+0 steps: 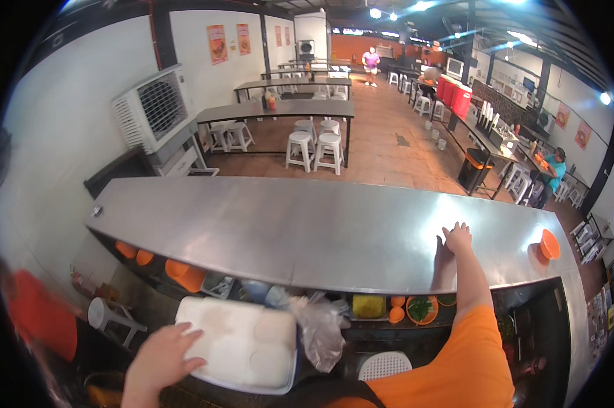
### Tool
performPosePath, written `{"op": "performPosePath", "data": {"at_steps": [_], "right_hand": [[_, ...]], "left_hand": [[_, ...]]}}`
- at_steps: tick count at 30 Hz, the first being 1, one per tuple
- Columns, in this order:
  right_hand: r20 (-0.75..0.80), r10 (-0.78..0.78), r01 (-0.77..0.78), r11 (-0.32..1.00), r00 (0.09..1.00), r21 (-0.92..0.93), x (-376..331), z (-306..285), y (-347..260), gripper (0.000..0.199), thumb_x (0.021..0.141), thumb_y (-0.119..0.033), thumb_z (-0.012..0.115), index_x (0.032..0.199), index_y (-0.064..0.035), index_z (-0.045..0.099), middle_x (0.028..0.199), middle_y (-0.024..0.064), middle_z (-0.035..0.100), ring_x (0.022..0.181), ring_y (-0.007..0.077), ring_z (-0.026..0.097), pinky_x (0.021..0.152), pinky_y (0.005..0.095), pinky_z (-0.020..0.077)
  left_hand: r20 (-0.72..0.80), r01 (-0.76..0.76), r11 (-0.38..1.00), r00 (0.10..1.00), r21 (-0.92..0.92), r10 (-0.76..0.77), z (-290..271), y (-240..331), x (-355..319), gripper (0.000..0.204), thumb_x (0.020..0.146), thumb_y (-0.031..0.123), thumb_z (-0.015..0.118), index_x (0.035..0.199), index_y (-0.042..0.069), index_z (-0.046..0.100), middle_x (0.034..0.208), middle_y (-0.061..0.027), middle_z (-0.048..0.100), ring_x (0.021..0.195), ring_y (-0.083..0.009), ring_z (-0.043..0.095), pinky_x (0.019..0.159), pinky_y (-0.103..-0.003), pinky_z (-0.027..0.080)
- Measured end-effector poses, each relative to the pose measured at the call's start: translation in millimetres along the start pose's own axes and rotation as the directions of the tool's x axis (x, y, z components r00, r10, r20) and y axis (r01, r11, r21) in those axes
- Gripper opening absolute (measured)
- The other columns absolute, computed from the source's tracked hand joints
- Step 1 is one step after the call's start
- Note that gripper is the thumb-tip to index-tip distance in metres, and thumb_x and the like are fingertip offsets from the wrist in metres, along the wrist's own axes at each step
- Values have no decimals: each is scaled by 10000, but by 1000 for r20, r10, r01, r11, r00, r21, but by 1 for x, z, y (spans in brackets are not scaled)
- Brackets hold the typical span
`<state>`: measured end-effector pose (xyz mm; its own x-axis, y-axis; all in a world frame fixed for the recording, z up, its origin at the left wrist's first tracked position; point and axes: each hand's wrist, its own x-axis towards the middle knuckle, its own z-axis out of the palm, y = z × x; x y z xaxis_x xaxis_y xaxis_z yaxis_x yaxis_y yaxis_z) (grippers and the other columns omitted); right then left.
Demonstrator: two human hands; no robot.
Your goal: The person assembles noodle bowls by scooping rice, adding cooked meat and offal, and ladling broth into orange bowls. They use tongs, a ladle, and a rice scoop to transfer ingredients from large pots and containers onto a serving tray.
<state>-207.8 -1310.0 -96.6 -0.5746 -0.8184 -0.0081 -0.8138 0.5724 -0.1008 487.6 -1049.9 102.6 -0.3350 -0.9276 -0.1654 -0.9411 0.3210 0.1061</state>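
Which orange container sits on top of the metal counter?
The orange bowl near the counter's right end, beyond the right hand; the other orange containers are below the countertop.

there is one white-lidded cooler [242,343]; one black bin [471,171].

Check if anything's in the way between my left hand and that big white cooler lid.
Nothing visible is: your left hand overlaps the left part of the white cooler lid in this view, though whether it touches is unclear. The plastic bag is beside the lid's right edge, not between them.
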Motion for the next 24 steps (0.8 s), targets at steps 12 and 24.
{"op": "performPosePath", "data": {"at_steps": [12, 24], "right_hand": [[52, -26, 27, 999, 998, -32, 225, 13, 16, 689, 933, -605, 420, 1392, -104, 530, 1519, 156, 391, 1448, 333, 276, 1196, 496, 135], [754, 78, 282, 898, 652, -337, 354, 83, -22, 370, 835, -399, 659, 1035, -97, 735, 868, 86, 689, 800, 205, 631, 721, 400, 492]], "left_hand": [[-208, -49, 998, 977, -38, 40, 160, 83, 316, 754, 820, 555, 634, 1396, 89, 489, 1501, -277, 335, 1394, -473, 279, 1124, -614, 163], [-188, -52, 999, 981, -10, 49, 161, 81, 319, 788, 699, 531, 725, 1336, 100, 550, 1471, -262, 384, 1361, -476, 333, 1100, -617, 218]]}}
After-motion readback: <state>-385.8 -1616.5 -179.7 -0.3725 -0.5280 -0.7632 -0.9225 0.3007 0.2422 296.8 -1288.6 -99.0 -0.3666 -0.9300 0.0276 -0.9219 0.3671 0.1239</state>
